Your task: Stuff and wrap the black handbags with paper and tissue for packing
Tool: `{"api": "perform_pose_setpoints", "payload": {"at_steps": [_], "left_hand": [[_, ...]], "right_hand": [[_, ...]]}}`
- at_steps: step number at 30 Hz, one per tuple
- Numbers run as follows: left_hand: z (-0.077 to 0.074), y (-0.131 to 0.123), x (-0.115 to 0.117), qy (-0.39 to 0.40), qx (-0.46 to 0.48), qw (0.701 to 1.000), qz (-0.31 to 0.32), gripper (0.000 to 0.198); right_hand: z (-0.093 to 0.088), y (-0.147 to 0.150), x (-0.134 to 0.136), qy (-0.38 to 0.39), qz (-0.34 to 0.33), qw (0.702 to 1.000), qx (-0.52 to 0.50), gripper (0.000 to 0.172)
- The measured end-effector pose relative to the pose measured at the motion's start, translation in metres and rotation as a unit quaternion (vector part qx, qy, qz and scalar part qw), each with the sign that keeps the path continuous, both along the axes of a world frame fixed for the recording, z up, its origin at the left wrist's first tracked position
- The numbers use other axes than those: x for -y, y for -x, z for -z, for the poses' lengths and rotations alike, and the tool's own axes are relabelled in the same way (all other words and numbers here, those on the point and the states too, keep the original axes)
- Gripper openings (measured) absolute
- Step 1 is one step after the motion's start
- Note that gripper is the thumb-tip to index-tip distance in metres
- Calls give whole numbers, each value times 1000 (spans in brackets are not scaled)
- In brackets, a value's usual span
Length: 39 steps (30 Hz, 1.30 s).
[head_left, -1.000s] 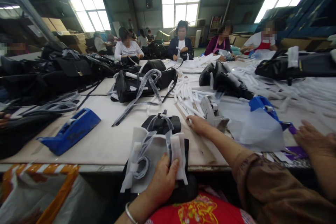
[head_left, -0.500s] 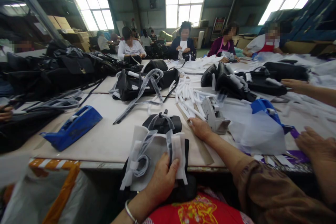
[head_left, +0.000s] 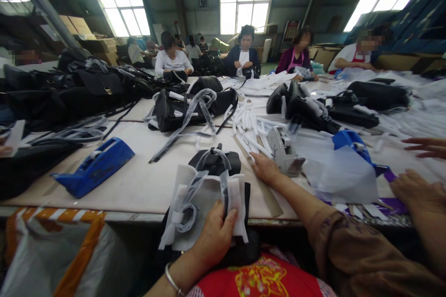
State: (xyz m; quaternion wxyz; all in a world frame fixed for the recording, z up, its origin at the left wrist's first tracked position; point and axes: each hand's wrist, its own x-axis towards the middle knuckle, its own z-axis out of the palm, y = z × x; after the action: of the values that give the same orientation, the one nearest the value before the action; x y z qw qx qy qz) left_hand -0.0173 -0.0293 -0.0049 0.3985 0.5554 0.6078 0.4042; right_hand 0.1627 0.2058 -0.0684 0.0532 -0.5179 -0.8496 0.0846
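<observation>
My left hand is closed around a plastic-wrapped strap on a black handbag at the table's front edge. White paper sheets cover the bag's near side, and a coiled wrapped strap lies on them. My right hand reaches forward over a flat brown cardboard strip, its fingers drawn together. Whatever its fingertips hold, if anything, is too small to make out. Just beyond them is a heap of white foam tubes, with a grey tape dispenser to the right.
A blue tape dispenser stands left; another blue dispenser is right, beside translucent sheets. Black bags lie across the table. Below the left edge hangs a white sack. A co-worker's hand rests at right; other people sit opposite.
My hands and the handbag stay nearly in place. A co-worker's hand at the far right has drawn back from a black bag. At far left, another hand now has a white piece.
</observation>
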Motion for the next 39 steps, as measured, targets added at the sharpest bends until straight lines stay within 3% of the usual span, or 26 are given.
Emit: {"api": "perform_pose_setpoints", "payload": {"at_steps": [14,22,26,31,35,39], "left_hand": [[1,-1,1,0,9,1000,-3,38],[2,0,-1,-1,7,1000,-3,38],[2,0,-1,3,5,1000,-4,38],[3,-1,-3,-2,12,1000,4,38],[3,-1,-4,1,10,1000,4,39],[4,-1,-3,3,8,1000,3,38]], "right_hand": [[-6,5,-18,73,32,995,-54,24],[-10,1,-14,77,52,966,-241,7],[-26,-10,-17,99,87,909,-396,12],[-49,-17,-18,167,146,780,-585,25],[-49,-13,-11,214,207,693,-657,21],[-39,-7,11,297,234,653,-656,8]]}}
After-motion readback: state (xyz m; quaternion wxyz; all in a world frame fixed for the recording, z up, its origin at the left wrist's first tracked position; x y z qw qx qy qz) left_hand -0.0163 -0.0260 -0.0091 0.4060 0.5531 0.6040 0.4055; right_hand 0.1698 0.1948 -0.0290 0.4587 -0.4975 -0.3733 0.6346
